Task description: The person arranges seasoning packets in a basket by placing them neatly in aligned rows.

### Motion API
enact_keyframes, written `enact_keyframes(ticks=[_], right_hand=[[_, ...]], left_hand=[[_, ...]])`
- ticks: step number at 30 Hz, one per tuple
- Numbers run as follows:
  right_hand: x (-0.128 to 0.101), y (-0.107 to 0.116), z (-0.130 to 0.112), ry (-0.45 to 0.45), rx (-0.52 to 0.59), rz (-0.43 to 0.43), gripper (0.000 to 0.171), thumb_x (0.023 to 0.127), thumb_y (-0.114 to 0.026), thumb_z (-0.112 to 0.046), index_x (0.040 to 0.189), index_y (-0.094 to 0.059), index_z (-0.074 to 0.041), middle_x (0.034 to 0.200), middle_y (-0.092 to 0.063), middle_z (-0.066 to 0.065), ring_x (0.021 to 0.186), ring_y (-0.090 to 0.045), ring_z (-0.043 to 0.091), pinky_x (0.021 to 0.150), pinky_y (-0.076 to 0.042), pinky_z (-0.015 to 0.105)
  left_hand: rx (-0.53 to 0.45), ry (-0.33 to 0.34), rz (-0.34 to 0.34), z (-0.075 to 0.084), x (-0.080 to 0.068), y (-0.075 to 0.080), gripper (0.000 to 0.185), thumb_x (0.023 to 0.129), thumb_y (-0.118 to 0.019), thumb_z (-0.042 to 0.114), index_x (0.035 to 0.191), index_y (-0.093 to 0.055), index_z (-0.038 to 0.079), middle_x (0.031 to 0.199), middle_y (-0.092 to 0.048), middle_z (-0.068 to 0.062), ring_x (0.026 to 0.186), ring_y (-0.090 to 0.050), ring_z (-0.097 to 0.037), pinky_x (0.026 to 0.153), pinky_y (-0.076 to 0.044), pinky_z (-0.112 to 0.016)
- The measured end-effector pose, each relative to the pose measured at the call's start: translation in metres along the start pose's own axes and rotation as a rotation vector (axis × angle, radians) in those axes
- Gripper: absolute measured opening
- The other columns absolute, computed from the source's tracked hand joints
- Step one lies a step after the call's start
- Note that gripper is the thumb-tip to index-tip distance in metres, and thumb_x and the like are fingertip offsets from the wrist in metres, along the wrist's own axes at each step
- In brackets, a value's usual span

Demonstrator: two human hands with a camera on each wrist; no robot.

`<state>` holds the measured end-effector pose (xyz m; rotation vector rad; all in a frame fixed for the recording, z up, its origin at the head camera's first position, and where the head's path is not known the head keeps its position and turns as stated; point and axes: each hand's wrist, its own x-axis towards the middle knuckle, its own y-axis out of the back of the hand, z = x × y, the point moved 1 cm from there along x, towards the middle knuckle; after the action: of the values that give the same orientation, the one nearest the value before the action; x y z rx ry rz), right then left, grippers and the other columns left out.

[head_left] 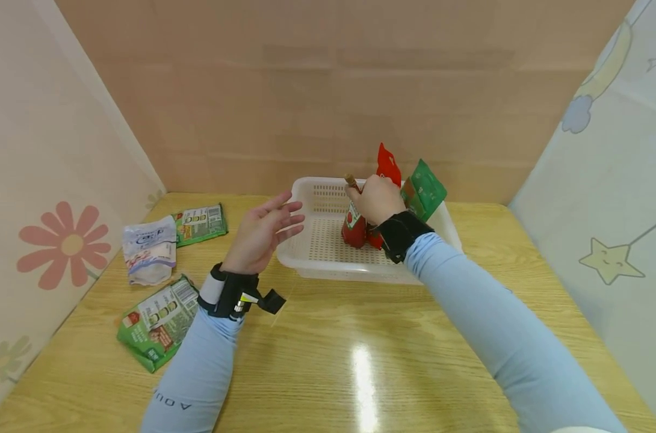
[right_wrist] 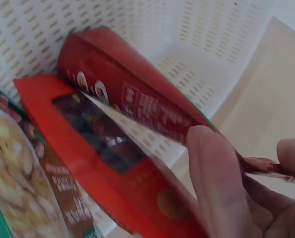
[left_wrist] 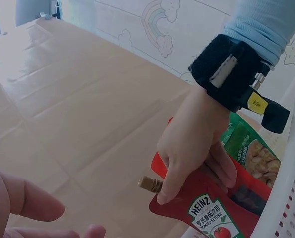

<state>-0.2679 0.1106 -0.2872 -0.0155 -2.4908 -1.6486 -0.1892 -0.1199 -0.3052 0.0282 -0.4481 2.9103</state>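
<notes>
Head view: right hand (head_left: 379, 198) grips ketchup pouch (head_left: 355, 225) upright in the basket (head_left: 317, 198).
Left hand (head_left: 263, 231) hovers released beside the basket; seating the pouch flat should stop tipping.

Staged tabletop booth: wooden table (head_left: 328, 361), cartoon-print cloth walls (head_left: 604, 180).

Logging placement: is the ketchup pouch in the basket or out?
In: the ketchup pouch stands upright inside the basket, gripped by the right hand.

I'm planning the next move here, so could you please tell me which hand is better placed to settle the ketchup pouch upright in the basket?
The right hand: its grip already holds the ketchup pouch inside the white basket. The left hand hovers open outside the rim.
</notes>
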Motion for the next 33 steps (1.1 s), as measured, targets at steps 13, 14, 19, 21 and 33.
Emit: enact_keyframes(ticks=[13, 14, 19, 21, 33], right_hand=[[0.015, 0.002, 0.0, -0.116, 0.036, 0.009, 0.044, 0.103, -0.039, -0.029, 0.077, -0.063, -0.002, 0.063, -0.061, 0.011, 0.047, -0.061, 0.025, 0.046, -0.052, 0.034], [0.017, 0.002, -0.001, -0.124, 0.041, 0.008, 0.044, 0.102, -0.038, -0.028, 0.077, -0.063, -0.002, 0.063, -0.061, 0.011, 0.046, -0.06, 0.024, 0.045, -0.052, 0.034], [0.022, -0.002, -0.001, -0.159, 0.064, 0.004, 0.045, 0.104, -0.038, -0.028, 0.077, -0.062, -0.002, 0.066, -0.061, 0.011, 0.042, -0.059, 0.021, 0.04, -0.05, 0.03], [0.023, -0.003, -0.001, -0.157, 0.06, 0.016, 0.046, 0.105, -0.039, -0.028, 0.076, -0.063, -0.002, 0.067, -0.062, 0.012, 0.042, -0.06, 0.02, 0.04, -0.05, 0.029], [0.02, -0.002, 0.001, -0.126, 0.104, 0.009, 0.043, 0.103, -0.047, -0.032, 0.077, -0.062, -0.002, 0.061, -0.06, 0.01, 0.043, -0.061, 0.022, 0.041, -0.051, 0.03]], left_hand=[[0.01, 0.015, -0.009, -0.003, 0.005, 0.001, 0.047, 0.104, -0.043, 0.004, 0.151, -0.039, 0.004, 0.136, -0.053, -0.018, 0.111, -0.06, -0.027, 0.098, -0.049, -0.037], [0.011, 0.015, -0.009, -0.003, 0.005, 0.002, 0.047, 0.104, -0.042, 0.004, 0.151, -0.039, 0.004, 0.136, -0.053, -0.018, 0.112, -0.06, -0.027, 0.098, -0.049, -0.037], [0.021, 0.012, -0.009, -0.004, 0.006, 0.003, 0.047, 0.104, -0.041, 0.004, 0.151, -0.039, 0.005, 0.137, -0.053, -0.018, 0.113, -0.059, -0.028, 0.099, -0.048, -0.038], [0.025, 0.01, -0.011, -0.004, 0.007, 0.003, 0.047, 0.104, -0.041, 0.004, 0.151, -0.039, 0.005, 0.137, -0.053, -0.017, 0.113, -0.059, -0.028, 0.099, -0.048, -0.038], [0.013, -0.001, -0.005, -0.002, 0.01, 0.004, 0.047, 0.104, -0.041, 0.003, 0.151, -0.038, 0.005, 0.137, -0.053, -0.017, 0.112, -0.059, -0.026, 0.098, -0.05, -0.036]])
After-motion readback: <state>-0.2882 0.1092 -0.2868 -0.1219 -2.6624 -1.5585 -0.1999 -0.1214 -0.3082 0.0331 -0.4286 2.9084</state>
